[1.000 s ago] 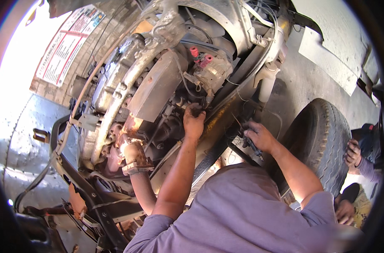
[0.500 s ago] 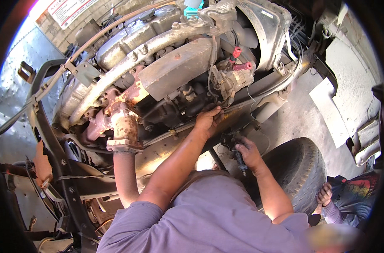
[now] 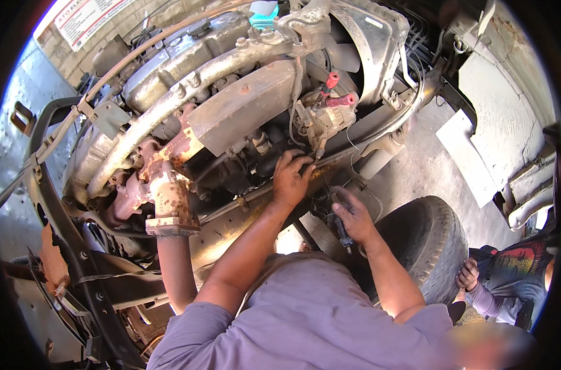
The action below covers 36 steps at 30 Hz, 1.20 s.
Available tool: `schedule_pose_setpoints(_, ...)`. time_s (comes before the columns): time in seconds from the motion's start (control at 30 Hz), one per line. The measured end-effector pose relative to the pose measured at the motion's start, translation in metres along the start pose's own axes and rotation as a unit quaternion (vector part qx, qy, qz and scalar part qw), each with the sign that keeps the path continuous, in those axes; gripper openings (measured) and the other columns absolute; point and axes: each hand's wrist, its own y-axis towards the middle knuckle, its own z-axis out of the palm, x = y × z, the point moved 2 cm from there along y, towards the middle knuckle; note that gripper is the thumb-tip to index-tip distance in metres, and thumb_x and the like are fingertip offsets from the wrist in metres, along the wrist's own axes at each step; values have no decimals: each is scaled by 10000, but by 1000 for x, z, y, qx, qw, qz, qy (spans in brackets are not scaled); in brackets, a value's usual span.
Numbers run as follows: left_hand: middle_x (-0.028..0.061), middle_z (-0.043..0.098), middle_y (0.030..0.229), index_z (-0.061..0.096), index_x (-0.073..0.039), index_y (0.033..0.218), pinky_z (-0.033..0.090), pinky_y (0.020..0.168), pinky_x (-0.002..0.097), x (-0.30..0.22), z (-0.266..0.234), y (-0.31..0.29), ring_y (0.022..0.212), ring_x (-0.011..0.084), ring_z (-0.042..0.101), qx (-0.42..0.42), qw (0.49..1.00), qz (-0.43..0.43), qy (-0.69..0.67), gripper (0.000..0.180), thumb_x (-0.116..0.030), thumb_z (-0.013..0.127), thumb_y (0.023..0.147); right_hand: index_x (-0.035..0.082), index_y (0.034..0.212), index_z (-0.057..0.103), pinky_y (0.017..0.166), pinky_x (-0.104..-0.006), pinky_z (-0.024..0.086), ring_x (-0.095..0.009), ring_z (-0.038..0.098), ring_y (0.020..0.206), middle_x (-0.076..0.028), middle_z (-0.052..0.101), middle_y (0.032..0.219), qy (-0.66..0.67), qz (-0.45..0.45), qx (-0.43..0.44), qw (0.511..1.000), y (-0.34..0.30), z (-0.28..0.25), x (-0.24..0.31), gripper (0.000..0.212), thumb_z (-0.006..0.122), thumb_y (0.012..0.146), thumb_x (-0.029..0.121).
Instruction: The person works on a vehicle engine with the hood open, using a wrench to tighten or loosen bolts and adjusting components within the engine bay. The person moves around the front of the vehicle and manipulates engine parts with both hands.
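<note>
My left hand (image 3: 294, 179) is at the lower end of a dusty alternator (image 3: 323, 120) with red-capped terminals, beside the engine. Its fingers are curled in a closed grip, and whatever is in them is too small to make out. To the right and nearer me, my right hand (image 3: 354, 217) has its thumb and fingers bent together below the frame rail. A dark, narrow-tipped part (image 3: 343, 234) lies right against that hand; whether the fingers hold it cannot be seen. A thin wire (image 3: 352, 157) loops from the alternator down toward the right hand.
A rusty exhaust pipe (image 3: 175, 265) rises left of my left arm. The engine's valve cover (image 3: 182, 58) and a grey heat shield (image 3: 243, 105) lie beyond. A large tire (image 3: 437, 253) stands at right, with another person's hand (image 3: 468, 274) beside it.
The view has shifted, so the scene sits further left. My left hand has turned, its back now more upward with fingers curled. The right hand stays by the dark part, with its fingers slightly repositioned.
</note>
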Motion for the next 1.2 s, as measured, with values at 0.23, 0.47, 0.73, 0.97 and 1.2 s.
schedule_pose_setpoints(0.23,120,780,1052,781,-14,1099,553,878,333,14,-7,18,989,208,727,146,976,-107,-120,202,-73,823,910,35,1510,530,1031,-398,529,-298,706,1144,-215,706,1284,-157,-142,-15,977,29,10,27,477,601,1067,196)
schedule_pose_setpoints(0.47,112,773,1050,735,-16,1065,540,909,333,12,-18,31,981,194,705,181,970,-142,-80,179,-86,814,920,25,1482,557,1120,-409,474,-348,644,1301,-250,663,1392,-164,-118,-22,979,51,7,22,461,604,1065,213)
schedule_pose_setpoints(0.73,124,727,1046,726,-1,1053,539,895,356,6,-12,24,977,262,700,157,983,-48,-84,193,-25,814,883,38,1489,565,1014,-354,520,-201,648,1153,-148,710,1259,-103,-81,-19,991,53,3,5,445,601,1068,175)
schedule_pose_setpoints(0.97,107,743,1032,762,-7,1114,534,892,337,17,-6,30,961,224,696,176,975,-96,-93,201,-93,798,935,50,1490,555,936,-374,550,-230,701,1040,-171,716,1215,-203,-187,-54,960,55,6,12,443,608,1074,193)
schedule_pose_setpoints(1.2,125,786,1015,783,9,1109,545,859,339,12,-5,33,923,194,716,187,950,-218,-124,222,-151,788,956,13,1301,607,961,-436,536,-352,702,1078,-224,714,1152,-158,-102,-82,979,58,16,26,303,629,1064,201)
